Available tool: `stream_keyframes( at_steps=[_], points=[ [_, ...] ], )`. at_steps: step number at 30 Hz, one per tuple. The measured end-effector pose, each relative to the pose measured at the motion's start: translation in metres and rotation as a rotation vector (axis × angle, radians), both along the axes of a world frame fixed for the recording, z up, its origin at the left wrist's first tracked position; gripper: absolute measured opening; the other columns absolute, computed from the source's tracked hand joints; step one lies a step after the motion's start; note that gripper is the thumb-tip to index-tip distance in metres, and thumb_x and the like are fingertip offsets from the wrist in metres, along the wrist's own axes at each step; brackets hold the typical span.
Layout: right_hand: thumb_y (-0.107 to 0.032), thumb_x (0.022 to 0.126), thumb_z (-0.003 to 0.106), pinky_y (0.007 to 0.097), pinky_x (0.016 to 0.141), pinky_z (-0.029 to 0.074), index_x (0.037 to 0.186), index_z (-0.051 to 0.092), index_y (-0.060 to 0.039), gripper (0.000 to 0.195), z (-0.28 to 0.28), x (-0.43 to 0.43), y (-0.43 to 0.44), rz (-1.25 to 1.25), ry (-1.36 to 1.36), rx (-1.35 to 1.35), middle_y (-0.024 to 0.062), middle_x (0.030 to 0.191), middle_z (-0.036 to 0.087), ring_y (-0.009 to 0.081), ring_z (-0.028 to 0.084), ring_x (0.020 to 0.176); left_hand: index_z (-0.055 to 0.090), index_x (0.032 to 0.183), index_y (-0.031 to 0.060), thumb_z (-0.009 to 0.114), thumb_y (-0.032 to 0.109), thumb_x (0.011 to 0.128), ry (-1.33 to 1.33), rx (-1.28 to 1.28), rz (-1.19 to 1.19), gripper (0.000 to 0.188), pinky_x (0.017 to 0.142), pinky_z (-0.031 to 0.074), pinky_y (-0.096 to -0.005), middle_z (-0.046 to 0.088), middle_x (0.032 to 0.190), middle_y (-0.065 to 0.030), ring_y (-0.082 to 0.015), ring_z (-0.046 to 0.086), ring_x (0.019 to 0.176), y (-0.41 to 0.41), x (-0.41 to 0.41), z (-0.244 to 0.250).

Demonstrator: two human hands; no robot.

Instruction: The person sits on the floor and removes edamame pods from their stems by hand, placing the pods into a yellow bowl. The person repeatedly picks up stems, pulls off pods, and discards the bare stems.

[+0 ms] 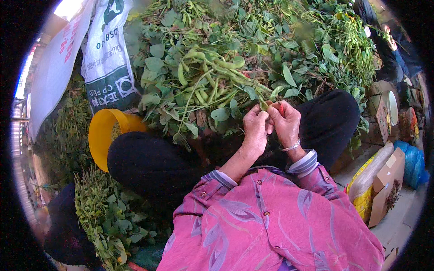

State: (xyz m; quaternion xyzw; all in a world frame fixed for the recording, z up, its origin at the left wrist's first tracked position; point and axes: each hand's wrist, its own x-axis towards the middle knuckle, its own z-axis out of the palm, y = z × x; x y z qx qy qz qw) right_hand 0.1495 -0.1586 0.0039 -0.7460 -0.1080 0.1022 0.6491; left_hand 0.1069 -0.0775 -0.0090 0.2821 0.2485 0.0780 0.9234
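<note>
Both hands meet over my lap, in front of a stalk of green bean pods [234, 76] that looks like a soybean plant. My left hand [256, 125] pinches a green pod [263, 104] at the near end of the stalk. Close against it, my right hand [284, 122] has its thumb and fingertips on the same spot. Something small and red [281, 108] shows between the right fingers; what it is cannot be made out. A bracelet [291, 146] circles the right wrist. More plump pods hang along the stalk, left of the hands.
Leafy bean plants [217, 27] are heaped ahead. A yellow bucket [98, 142] stands by my left knee, near a printed woven sack [108, 50]. More plants [112, 216] lie at lower left. Flattened cardboard [386, 189] and a blue plastic bundle [411, 162] are at right. Another person's hand [391, 42] shows upper right.
</note>
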Motion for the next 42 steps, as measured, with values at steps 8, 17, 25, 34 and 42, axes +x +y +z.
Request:
stream_keyframes(
  at_steps=[8,17,25,34,42],
  points=[
    [-0.006,0.080,0.063,0.0200,0.049,0.036,0.076,0.061,-0.0005,0.007,-0.002,0.012,-0.003,-0.133,-0.080,0.071,-0.0060,0.062,0.050,0.0019,0.041,0.055,0.054,0.115,0.0036,0.052,0.004,0.083,-0.001,0.005,-0.157,0.032,0.043,0.037,-0.0192,0.057,0.087,-0.0026,-0.0107,0.054,0.063,0.012,-0.020,-0.005],
    [-0.012,0.082,0.064,0.0171,0.042,0.027,0.080,0.062,-0.0043,0.008,0.007,0.006,-0.013,-0.089,0.100,0.163,-0.0082,0.060,0.049,0.0002,0.036,0.047,0.053,0.098,0.0081,0.057,0.028,0.089,0.106,-0.285,0.092,0.023,0.040,0.034,-0.0212,0.055,0.078,-0.0029,-0.0130,0.050,0.057,0.025,-0.017,-0.033],
    [-0.006,0.078,0.065,0.0203,0.052,0.033,0.072,0.061,-0.0019,0.008,-0.005,0.012,-0.005,-0.187,0.030,0.097,-0.0074,0.062,0.049,0.0027,0.039,0.057,0.049,0.082,0.0098,0.055,0.027,0.090,0.010,-0.332,0.040,0.020,0.035,0.031,-0.0212,0.050,0.062,-0.0005,-0.0112,0.045,0.045,0.034,-0.023,-0.033],
    [0.000,0.081,0.059,0.0162,0.060,0.035,0.096,0.063,-0.0014,0.016,-0.008,0.015,-0.002,-0.139,-0.300,-0.072,-0.0069,0.076,0.052,0.0024,0.041,0.066,0.050,0.083,0.0121,0.057,0.031,0.089,0.122,-0.188,-0.164,0.021,0.037,0.032,-0.0212,0.050,0.063,-0.0009,-0.0114,0.046,0.046,-0.007,-0.034,-0.016],
    [-0.018,0.077,0.066,0.0283,0.057,0.048,0.101,0.065,-0.0156,0.024,0.015,-0.005,0.006,0.165,-0.351,-0.291,0.0108,0.072,0.064,0.0162,0.059,0.058,0.054,0.074,0.0103,0.062,0.029,0.086,0.212,0.142,-0.120,0.024,0.038,0.025,-0.0198,0.046,0.059,0.0056,-0.0046,0.040,0.045,-0.011,-0.038,-0.024]
  ],
)
